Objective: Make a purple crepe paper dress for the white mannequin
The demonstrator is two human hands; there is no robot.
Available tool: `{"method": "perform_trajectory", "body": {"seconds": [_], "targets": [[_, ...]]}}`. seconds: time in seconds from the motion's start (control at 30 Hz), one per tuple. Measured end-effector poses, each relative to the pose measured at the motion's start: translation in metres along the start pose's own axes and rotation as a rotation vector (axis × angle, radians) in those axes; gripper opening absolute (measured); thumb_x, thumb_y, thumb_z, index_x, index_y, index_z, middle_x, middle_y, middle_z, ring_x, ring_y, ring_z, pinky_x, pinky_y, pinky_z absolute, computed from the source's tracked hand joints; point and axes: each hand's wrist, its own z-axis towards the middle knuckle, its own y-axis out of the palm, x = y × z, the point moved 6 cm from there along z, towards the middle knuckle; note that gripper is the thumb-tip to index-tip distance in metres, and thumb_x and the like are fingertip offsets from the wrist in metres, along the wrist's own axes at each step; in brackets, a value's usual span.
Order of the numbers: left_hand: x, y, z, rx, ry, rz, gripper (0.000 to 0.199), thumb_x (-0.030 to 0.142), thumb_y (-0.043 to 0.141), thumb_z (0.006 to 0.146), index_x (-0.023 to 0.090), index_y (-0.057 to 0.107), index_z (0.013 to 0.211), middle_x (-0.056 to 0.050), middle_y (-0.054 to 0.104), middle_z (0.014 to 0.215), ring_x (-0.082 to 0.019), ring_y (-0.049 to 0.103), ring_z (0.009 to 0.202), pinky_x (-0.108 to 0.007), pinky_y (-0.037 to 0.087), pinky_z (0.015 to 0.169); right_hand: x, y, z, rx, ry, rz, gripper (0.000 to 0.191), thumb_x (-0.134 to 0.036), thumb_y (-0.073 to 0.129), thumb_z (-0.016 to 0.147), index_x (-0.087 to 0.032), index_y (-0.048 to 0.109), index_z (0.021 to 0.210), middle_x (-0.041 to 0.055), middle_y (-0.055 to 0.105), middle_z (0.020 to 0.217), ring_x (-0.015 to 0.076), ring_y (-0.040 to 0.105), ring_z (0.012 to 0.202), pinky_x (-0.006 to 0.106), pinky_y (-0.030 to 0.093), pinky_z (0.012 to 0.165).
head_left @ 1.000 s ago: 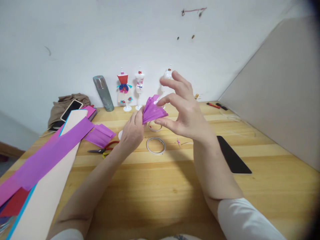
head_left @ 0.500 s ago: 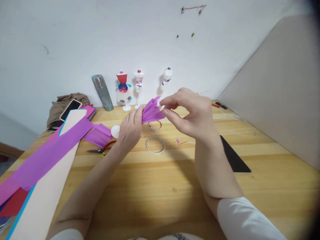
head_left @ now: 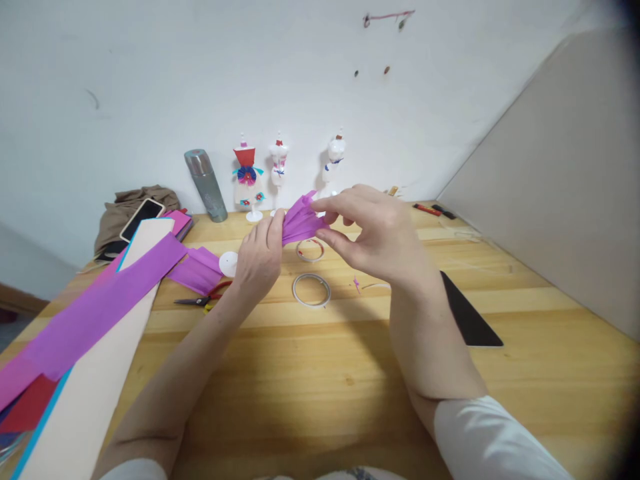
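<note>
A pleated fan of purple paper (head_left: 300, 221) is held above the wooden table (head_left: 310, 373) between both hands. My left hand (head_left: 259, 257) pinches its narrow left end. My right hand (head_left: 380, 233) grips its wide right edge with thumb and fingertips. Below the fan lie two tape rings (head_left: 312, 291), one nearer and one farther. A long purple paper strip (head_left: 100, 307) rests on a pale sheet at the left.
Three small mannequin figures (head_left: 279, 175) and a grey flask (head_left: 206, 185) stand by the back wall. Red-handled scissors (head_left: 207, 299), a white disc (head_left: 229, 263) and folded purple paper (head_left: 200, 270) lie left of my hands. A black phone (head_left: 467, 313) lies at the right, another phone (head_left: 143, 219) on brown cloth far left.
My right hand went from open fingers beside the fan to closing on its wide edge, dropping lower. The left hand kept its pinch on the fan.
</note>
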Motion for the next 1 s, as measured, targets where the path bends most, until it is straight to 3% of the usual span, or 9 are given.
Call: {"method": "perform_trajectory", "body": {"seconds": [0.2, 0.4, 0.6, 0.87, 1.0], "targets": [[-0.001, 0.002, 0.0, -0.046, -0.018, -0.005, 0.051, 0.018, 0.035, 0.096, 0.017, 0.037, 0.147, -0.017, 0.06, 0.129, -0.027, 0.059, 0.117, -0.042, 0.047, 0.099, -0.006, 0.001, 0.003, -0.019, -0.019, 0.089, 0.026, -0.02, 0.057, 0.09, -0.029, 0.065, 0.113, 0.0009, 0.071, 0.085, 0.0198, 0.064, 0.078, 0.036, 0.051, 0.075], [0.001, 0.002, 0.001, -0.055, -0.01, 0.004, 0.053, 0.017, 0.036, 0.095, 0.018, 0.035, 0.148, -0.016, 0.061, 0.127, -0.027, 0.059, 0.116, -0.043, 0.047, 0.099, -0.009, 0.002, 0.004, -0.088, -0.064, 0.067, 0.014, -0.02, 0.054, 0.092, -0.027, 0.066, 0.095, 0.002, 0.066, 0.08, 0.0201, 0.061, 0.077, 0.034, 0.05, 0.069], [0.006, 0.0, 0.002, -0.076, 0.009, 0.015, 0.049, 0.018, 0.035, 0.097, 0.014, 0.04, 0.145, -0.017, 0.062, 0.127, -0.028, 0.061, 0.114, -0.04, 0.048, 0.095, -0.009, 0.004, 0.005, -0.08, -0.09, 0.024, 0.016, -0.018, 0.053, 0.093, -0.026, 0.067, 0.089, 0.0032, 0.066, 0.083, 0.0202, 0.061, 0.081, 0.033, 0.049, 0.07], [0.013, 0.001, 0.0, 0.001, 0.141, 0.171, 0.045, 0.018, 0.038, 0.098, 0.014, 0.041, 0.143, -0.015, 0.067, 0.118, -0.024, 0.065, 0.102, -0.035, 0.051, 0.085, -0.007, 0.004, 0.004, -0.002, -0.077, -0.031, 0.02, -0.012, 0.051, 0.091, -0.023, 0.062, 0.08, 0.0039, 0.06, 0.078, 0.0209, 0.056, 0.078, 0.034, 0.045, 0.068], [0.011, 0.0, 0.0, 0.037, 0.145, 0.167, 0.049, 0.017, 0.038, 0.097, 0.017, 0.037, 0.146, -0.014, 0.067, 0.119, -0.023, 0.065, 0.103, -0.034, 0.052, 0.086, -0.01, 0.004, 0.004, -0.027, -0.096, 0.01, 0.018, -0.013, 0.052, 0.091, -0.023, 0.061, 0.079, 0.0035, 0.059, 0.078, 0.0205, 0.055, 0.077, 0.034, 0.045, 0.069]]}}
